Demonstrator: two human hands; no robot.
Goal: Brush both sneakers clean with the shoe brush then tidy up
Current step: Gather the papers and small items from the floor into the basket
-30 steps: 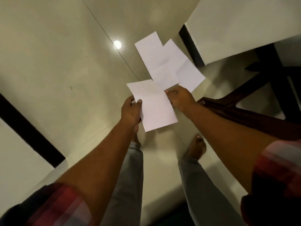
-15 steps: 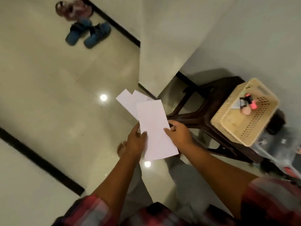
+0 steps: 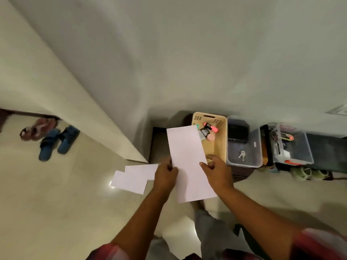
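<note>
My left hand point(image 3: 166, 174) grips the left edge of a long white sheet of paper point(image 3: 187, 162), and two more white sheets point(image 3: 133, 178) fan out to the left from the same hand. My right hand point(image 3: 217, 170) pinches the right edge of the long sheet with thumb and fingers. The sheet is held upright in front of a beige perforated basket point(image 3: 209, 115). A pair of pale green sneakers point(image 3: 308, 173) sits on the floor at the right, under a dark shelf. No shoe brush is in view.
The basket holds markers and small items and stands on a dark stool point(image 3: 157, 143). Beside it is a clear bin point(image 3: 244, 163) with keys, then another clear bin point(image 3: 293, 158). Blue sandals point(image 3: 56, 142) and pink sandals point(image 3: 37, 128) lie far left, past a wall corner point(image 3: 112, 128).
The view has swung right and up toward the wall, bringing the basket and bins into view. The long sheet now stands upright in front of me while the other sheets stick out to the left.
</note>
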